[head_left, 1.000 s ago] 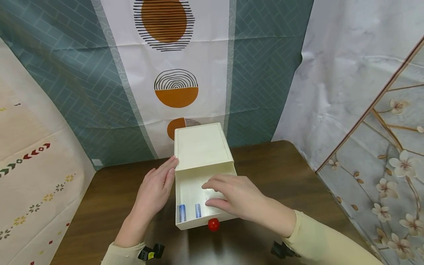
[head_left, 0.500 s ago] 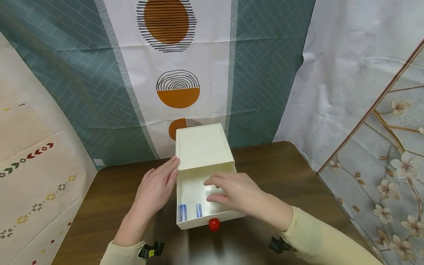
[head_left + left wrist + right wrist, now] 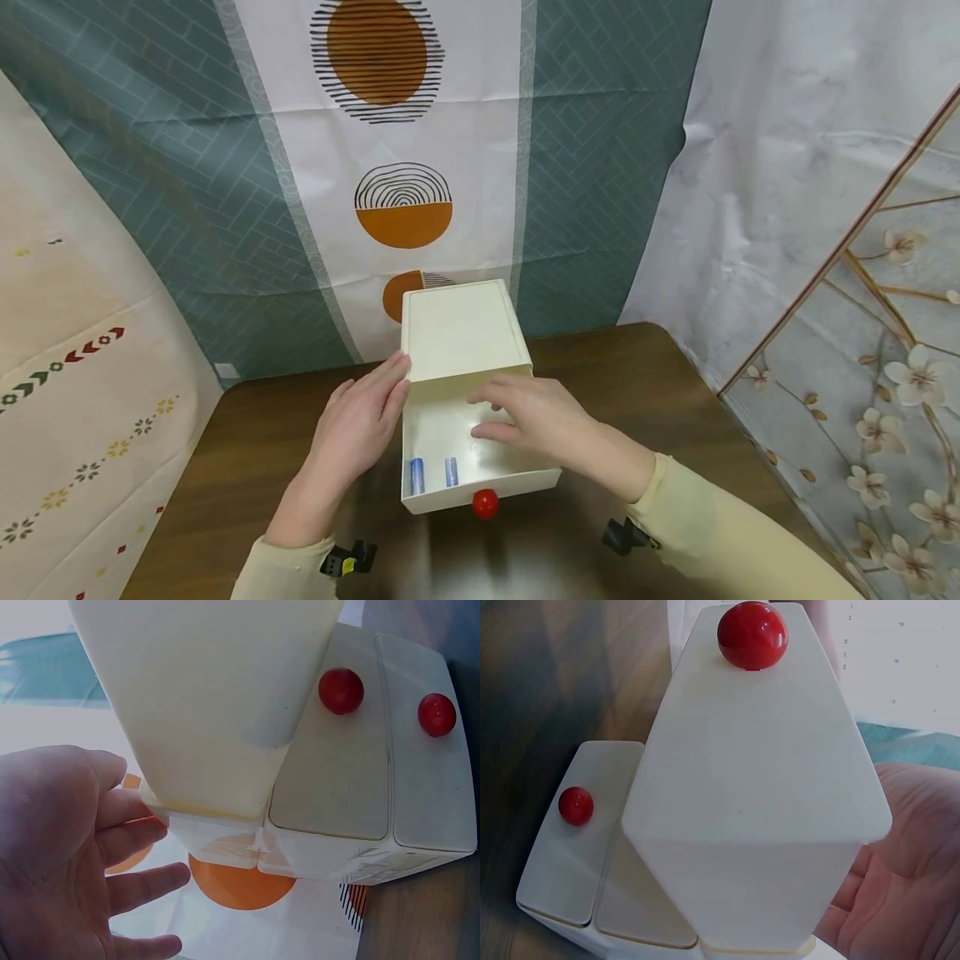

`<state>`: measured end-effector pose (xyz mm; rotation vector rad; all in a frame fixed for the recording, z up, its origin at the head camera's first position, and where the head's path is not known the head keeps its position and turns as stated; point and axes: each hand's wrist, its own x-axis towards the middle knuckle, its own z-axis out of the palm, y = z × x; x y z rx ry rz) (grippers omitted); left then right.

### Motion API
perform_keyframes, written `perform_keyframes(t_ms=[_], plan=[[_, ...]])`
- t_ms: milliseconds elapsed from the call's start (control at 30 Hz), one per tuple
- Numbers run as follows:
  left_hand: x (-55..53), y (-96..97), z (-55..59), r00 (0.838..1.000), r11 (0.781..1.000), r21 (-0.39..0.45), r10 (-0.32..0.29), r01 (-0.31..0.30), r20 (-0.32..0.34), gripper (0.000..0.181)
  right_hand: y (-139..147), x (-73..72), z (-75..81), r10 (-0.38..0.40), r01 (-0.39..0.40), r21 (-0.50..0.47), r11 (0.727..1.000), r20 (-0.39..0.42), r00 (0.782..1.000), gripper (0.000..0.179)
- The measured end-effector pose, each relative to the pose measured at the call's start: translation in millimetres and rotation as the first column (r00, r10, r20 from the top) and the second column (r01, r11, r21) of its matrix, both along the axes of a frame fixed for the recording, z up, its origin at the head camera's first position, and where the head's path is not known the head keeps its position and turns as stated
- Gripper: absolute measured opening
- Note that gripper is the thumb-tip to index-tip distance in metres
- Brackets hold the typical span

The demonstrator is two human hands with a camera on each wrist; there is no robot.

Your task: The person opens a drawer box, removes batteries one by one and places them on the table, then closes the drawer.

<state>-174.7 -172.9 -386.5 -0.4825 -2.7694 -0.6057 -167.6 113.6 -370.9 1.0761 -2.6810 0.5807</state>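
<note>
Left hand (image 3: pixel 362 422) in the centre of the head view, fingers straight, tips at the box's left edge, gripping nothing; the left wrist view shows gaps between those fingers. And here's the right hand (image 3: pixel 536 421), just right of centre, over the drawer (image 3: pixel 525 482), thumb and bent fingers apart, nothing between them!

Inside that drawer, two blue cylinders: one (image 3: pixel 417 477) just beside the left wall, the other (image 3: pixel 452 472) a little to its right, both near the front wall. They lie with long axes running nearly up and down the frame, almost side by side.

The drawer stands well out of the white box (image 3: pixel 467 327), its long axis running up the frame, its front and red knob (image 3: pixel 486 503) facing the bottom edge. Only the head view looks inside; the wrist views catch the drawer's outside and two lower drawers, one (image 3: pixel 330 769) beside another (image 3: pixel 424 776), both closed, each with a red knob. Under it all, dark wooden table (image 3: pixel 622 375); behind, a patterned cloth (image 3: pixel 600 167).
</note>
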Motion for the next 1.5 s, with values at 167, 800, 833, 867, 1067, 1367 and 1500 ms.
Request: perform_keyframes(t_ms=[167, 800, 833, 867, 1067, 1367, 1500], plan=[[-3.4, 0.9, -0.3, 1.0, 1.0, -0.002, 0.0, 0.0, 0.011, 0.052, -8, -3.8, 1.2, 0.005, -0.007, 0.027, 1.0, 0.069, 0.998, 0.043], [-10.9, 3.8, 1.5, 0.999, 1.0, 0.01, 0.006, -0.006, 0.045, 0.052, -32, -9.6, -6.1, 0.128, -0.138, 0.185, 0.973, 0.066, 0.99, 0.049], [-11.1, 3.8, 1.5, 0.999, 1.0, 0.011, 0.006, -0.007, 0.045, 0.052, -33, -10.1, -6.1, 0.129, -0.141, 0.194, 0.971, 0.071, 0.989, 0.05], [-11.2, 3.7, 1.4, 0.999, 1.0, 0.013, 0.007, -0.007, 0.047, 0.052, -34, -10.5, -5.7, 0.128, -0.141, 0.207, 0.968, 0.078, 0.989, 0.051], [-12.1, 3.2, -0.5, 0.998, 1.0, 0.016, 0.007, -0.007, 0.056, 0.053, -43, -12.4, -3.6, 0.121, -0.147, 0.282, 0.948, 0.106, 0.987, 0.048], [-12.8, 2.6, -1.5, 0.998, 1.0, 0.02, 0.002, -0.003, 0.066, 0.054, -47, -14.2, -4.2, 0.152, -0.17, 0.352, 0.921, 0.078, 0.985, 0.045], [-13.0, 2.7, -1.5, 0.998, 1.0, 0.021, 0.001, -0.002, 0.065, 0.054, -48, -14.5, -3.9, 0.163, -0.18, 0.353, 0.918, 0.079, 0.984, 0.044]])
